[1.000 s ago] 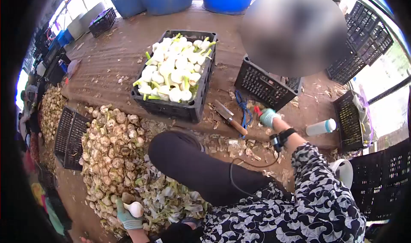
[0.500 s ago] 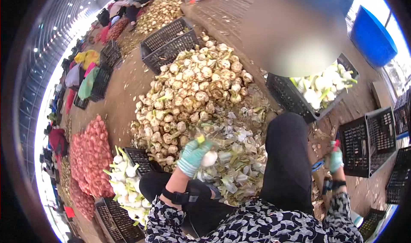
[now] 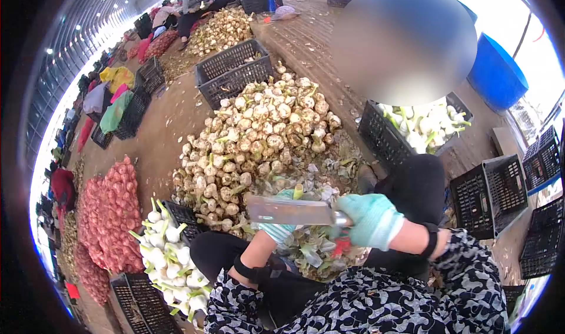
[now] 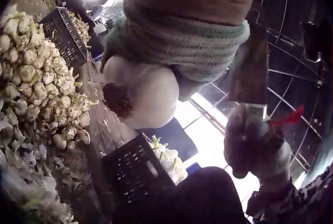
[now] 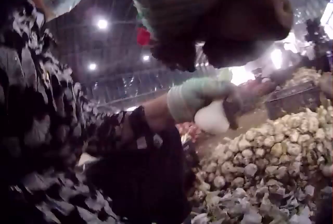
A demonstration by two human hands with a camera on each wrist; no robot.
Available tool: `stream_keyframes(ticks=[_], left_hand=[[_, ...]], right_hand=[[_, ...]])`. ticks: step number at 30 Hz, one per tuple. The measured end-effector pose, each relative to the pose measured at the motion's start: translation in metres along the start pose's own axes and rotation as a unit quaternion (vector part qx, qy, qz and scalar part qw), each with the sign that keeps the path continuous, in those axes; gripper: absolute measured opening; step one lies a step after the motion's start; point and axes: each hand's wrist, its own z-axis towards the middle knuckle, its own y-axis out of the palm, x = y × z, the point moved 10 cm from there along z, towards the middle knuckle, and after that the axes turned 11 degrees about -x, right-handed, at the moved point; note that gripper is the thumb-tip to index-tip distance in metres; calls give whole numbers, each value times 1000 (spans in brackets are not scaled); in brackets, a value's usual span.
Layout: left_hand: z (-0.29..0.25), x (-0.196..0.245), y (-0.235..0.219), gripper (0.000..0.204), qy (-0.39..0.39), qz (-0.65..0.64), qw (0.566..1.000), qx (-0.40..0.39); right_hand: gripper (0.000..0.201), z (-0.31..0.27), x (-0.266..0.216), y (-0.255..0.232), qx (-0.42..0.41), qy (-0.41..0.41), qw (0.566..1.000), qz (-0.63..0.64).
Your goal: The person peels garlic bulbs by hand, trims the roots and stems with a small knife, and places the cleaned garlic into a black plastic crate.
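Observation:
In a pale green glove, the left hand (image 3: 279, 228) grips a white bulb (image 4: 148, 91), whose brown root end shows in the left wrist view; its cut green stem (image 3: 298, 191) rises above the fingers in the head view. The right hand (image 3: 372, 219), gloved too, holds a wide-bladed knife (image 3: 291, 211) by its handle. The blade lies level across the front of the left hand and hides part of it. Something red (image 3: 341, 246) hangs below the right hand. Loose peelings (image 3: 315, 249) lie beneath both hands.
Beyond the hands spreads a heap of unpeeled bulbs (image 3: 259, 128). White bulbs fill a crate (image 3: 382, 137) at right and lie piled (image 3: 170, 263) at lower left. Red net sacks (image 3: 109, 216) lie at left; empty black crates (image 3: 491, 196) stand at right.
The view has swung left toward the heap. The right hand has come from the right side to the left hand, now with the knife in it. The left hand still grips a white bulb.

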Motion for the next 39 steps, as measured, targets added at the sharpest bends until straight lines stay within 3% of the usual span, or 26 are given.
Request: stream_keyframes(ticks=[1,2,4,7,11,13,16,18,19,21,23,26,27,28,29,30,31,33,34,35,37,38,39], left_hand=[[-5,16,-6,28,-49,65,997,10],[-9,20,-8,28,-47,63,997,17],[-22,51,-25,23,-9,345,931,118],[-29,68,-27,25,-1,417,903,100],[-29,46,-27,32,-51,366,927,70],[-37,47,-41,26,-31,304,938,163],[-43,67,-53,14,-3,235,955,180],[-49,76,-65,11,-27,156,968,196],[-53,76,-73,10,-51,79,973,210],[-56,84,-95,20,-18,36,967,251],[-59,80,-88,18,-21,163,957,239],[-58,63,-89,16,-28,68,969,236],[-59,54,-91,15,-49,15,970,239],[-58,56,-93,15,-49,18,970,238],[-61,46,-96,15,-48,-126,956,262],[-63,37,-94,16,-46,-267,920,283],[-64,29,-89,16,-42,-403,864,299],[-61,27,-82,19,-9,-457,827,328],[-58,26,-78,21,16,-479,814,329],[-57,26,-76,25,38,-501,799,329],[-56,31,-87,30,39,-472,812,341],[-60,19,-90,54,20,-431,826,363],[-59,20,-95,54,19,-431,827,361]], right_hand=[[27,12,-1,9,-7,18,1000,-21],[26,21,-3,13,-13,36,998,-42],[27,29,-10,13,-3,41,998,-41],[28,37,-15,18,17,33,998,-51],[28,44,-21,21,20,43,997,-60],[28,47,-22,20,21,48,997,-63],[29,51,-19,24,-19,63,996,-52],[30,54,16,49,-99,144,985,-18],[33,55,62,58,-57,210,976,11],[34,45,79,53,5,231,972,42],[34,42,64,54,19,195,977,78],[23,52,4,18,111,39,978,175],[23,57,5,22,116,40,976,178],[22,63,19,30,142,22,924,354],[22,70,33,44,161,3,841,517],[19,82,33,61,141,-50,667,730],[19,83,31,67,137,-51,669,729],[25,88,22,114,34,98,631,769],[30,95,10,133,-2,71,548,834],[30,99,7,137,-4,72,546,835],[49,106,-14,127,-5,14,503,864],[45,109,-11,127,-7,-1,514,858],[45,110,-9,122,-5,-1,513,859]])
